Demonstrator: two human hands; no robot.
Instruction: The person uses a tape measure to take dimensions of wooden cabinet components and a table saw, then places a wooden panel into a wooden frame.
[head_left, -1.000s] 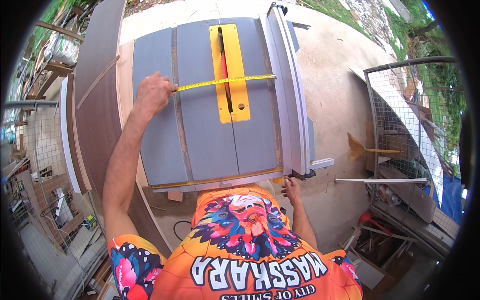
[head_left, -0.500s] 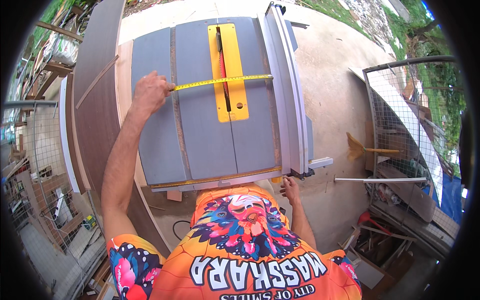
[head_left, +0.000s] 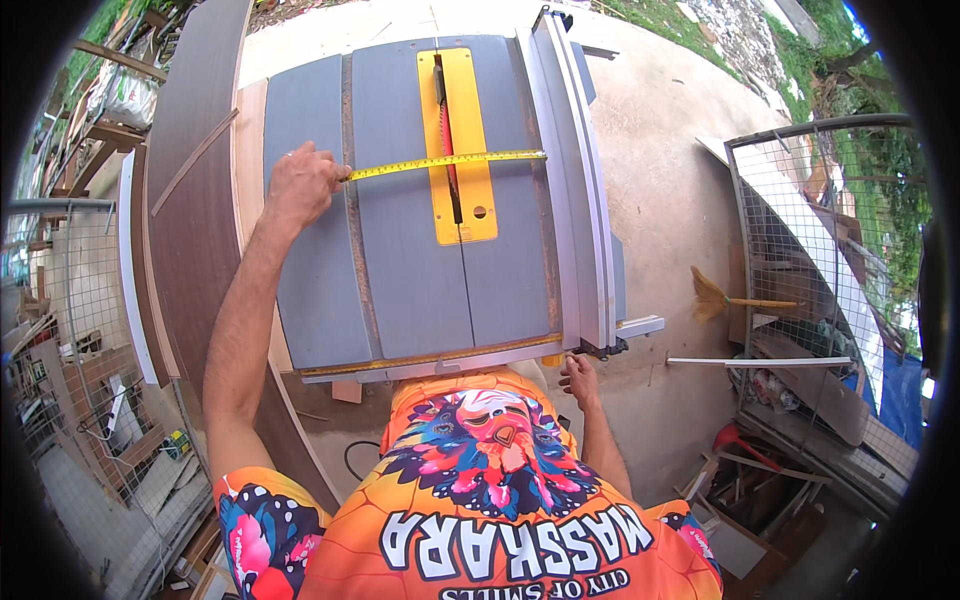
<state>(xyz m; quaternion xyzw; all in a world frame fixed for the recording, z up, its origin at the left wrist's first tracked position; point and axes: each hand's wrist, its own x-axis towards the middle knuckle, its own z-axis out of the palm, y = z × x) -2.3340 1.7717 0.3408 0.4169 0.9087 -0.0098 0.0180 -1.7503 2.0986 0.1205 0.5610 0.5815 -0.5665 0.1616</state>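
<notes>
My left hand (head_left: 310,183) is closed on a yellow tape measure at the left side of a grey table saw top (head_left: 400,270). The extended tape (head_left: 400,166) runs across the red blade (head_left: 446,130) and yellow insert plate (head_left: 462,205) to the silver rip fence (head_left: 585,200). My right hand (head_left: 580,374) has curled fingers at the front rail (head_left: 450,365), beside a yellow knob (head_left: 550,360) below the fence; what they grip, if anything, is too small to make out.
Brown boards (head_left: 185,200) lie along the saw's left. Wire-mesh panels (head_left: 800,210) with leaning boards and scrap stand to the right, near a straw broom (head_left: 712,295) and a white strip (head_left: 760,362). More mesh and offcuts (head_left: 80,380) fill the left side.
</notes>
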